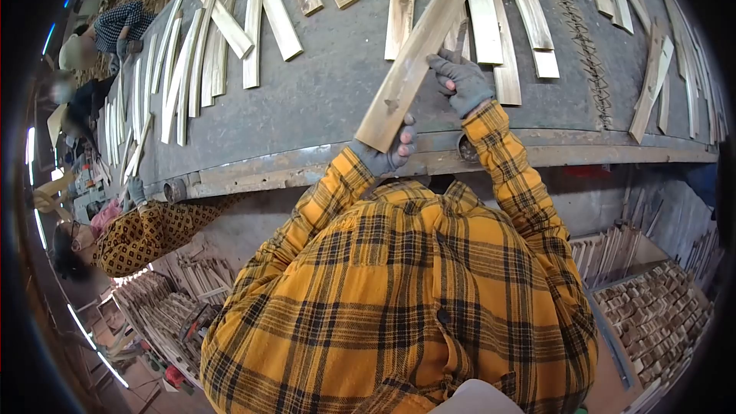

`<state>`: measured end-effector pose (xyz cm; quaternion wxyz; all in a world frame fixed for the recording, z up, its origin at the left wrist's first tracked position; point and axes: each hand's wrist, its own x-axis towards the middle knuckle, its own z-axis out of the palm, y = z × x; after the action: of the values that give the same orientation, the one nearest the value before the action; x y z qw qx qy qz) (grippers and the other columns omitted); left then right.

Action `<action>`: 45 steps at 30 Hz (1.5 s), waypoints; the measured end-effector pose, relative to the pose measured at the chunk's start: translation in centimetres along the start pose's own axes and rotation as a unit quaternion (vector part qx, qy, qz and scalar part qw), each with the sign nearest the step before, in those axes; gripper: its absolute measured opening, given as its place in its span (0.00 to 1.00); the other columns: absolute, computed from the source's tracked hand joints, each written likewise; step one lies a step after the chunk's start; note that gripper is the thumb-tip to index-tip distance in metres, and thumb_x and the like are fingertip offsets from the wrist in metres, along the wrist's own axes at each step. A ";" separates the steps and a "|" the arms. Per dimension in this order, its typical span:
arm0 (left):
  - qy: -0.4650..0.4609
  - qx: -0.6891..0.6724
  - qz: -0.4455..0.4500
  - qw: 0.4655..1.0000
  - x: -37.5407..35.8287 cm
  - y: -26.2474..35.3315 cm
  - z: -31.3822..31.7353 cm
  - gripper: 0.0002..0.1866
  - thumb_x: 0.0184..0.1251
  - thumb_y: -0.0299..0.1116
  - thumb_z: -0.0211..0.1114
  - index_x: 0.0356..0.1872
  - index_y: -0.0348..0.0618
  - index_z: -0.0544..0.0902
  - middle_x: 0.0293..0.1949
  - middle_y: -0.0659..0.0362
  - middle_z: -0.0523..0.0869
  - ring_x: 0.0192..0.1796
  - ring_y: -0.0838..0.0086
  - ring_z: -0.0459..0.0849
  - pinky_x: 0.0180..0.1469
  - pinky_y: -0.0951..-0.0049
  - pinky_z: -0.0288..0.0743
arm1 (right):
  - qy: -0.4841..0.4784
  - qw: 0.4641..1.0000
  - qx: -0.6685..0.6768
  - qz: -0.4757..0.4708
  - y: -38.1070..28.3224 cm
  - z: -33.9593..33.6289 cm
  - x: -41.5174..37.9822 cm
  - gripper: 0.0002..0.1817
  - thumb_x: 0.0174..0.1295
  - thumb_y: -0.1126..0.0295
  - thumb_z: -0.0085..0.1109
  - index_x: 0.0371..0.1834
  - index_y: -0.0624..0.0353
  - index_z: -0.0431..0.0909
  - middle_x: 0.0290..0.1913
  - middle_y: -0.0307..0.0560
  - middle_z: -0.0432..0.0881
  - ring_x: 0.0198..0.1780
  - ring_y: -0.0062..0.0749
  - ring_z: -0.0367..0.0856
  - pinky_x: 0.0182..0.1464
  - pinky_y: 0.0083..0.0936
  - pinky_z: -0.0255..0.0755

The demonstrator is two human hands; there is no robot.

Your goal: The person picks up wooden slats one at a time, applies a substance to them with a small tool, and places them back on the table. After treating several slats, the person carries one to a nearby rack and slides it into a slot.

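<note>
A long wooden slat (420, 57) slants up and away from me over the table, with a white cross mark near its far end and a dark knot near its close end. Wrapped round the near end from below is my left hand (389, 149), in a grey glove with bare fingertips. My right hand (464, 84), gloved the same way, is closed beside the slat's right edge. From its fingers sticks up a thin, blade-like tool (461, 37), whose handle is hidden in the grip. Several pale slats (484, 23) lie just beyond that hand.
The grey table (330, 84) has a metal front edge (291, 176) close to my body. More slats (207, 46) lie at left and others (652, 77) at right. A co-worker in a patterned top (153, 238) is at the left. Stacked wood (652, 322) stands at lower right.
</note>
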<state>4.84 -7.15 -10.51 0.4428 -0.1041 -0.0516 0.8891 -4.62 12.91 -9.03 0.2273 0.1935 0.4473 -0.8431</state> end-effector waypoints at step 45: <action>0.299 0.513 0.042 0.804 -0.4 5.2 4.1 0.25 0.59 0.24 0.65 0.57 0.32 0.67 0.30 0.52 0.83 0.24 0.72 0.82 0.25 0.74 0.79 | -0.014 0.430 -0.902 -0.017 -5.3 -0.6 -13.0 0.09 0.54 0.70 0.59 0.37 0.48 0.85 0.33 0.50 0.82 0.39 0.43 0.82 0.38 0.32 0.75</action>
<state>0.08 -10.62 -7.38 0.3873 -0.1245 0.5511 0.7285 3.19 18.81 1.05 0.2648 -0.1412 0.9533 0.0344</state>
